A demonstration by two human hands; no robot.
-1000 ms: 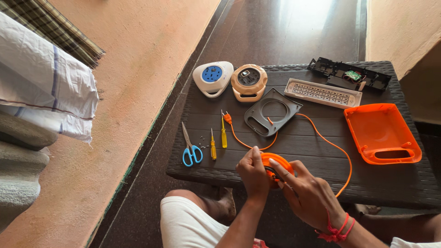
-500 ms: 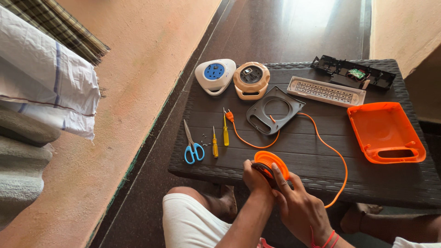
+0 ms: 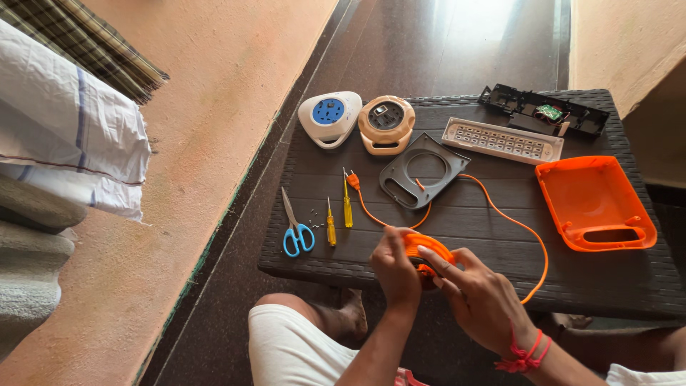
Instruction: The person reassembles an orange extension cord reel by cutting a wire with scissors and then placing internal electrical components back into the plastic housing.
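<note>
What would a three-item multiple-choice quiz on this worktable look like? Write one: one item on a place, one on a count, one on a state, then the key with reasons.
1. Where do the scissors lie?
A. Left of the two screwdrivers
B. Inside the orange tray
C. On the LED panel

2. How many yellow-handled screwdrivers lie on the table?
A. One
B. Two
C. Four

3. What state is the orange cable in?
A. Fully coiled on the reel
B. Cut in two pieces
C. Partly wound, a loop trailing across the table

Key:
1. A: the blue-handled scissors lie just left of the screwdrivers, near the table's left edge.
2. B: two lie side by side beside the scissors.
3. C: the left hand and right hand hold the orange reel while a long loop runs out to the dark cover plate.
</note>
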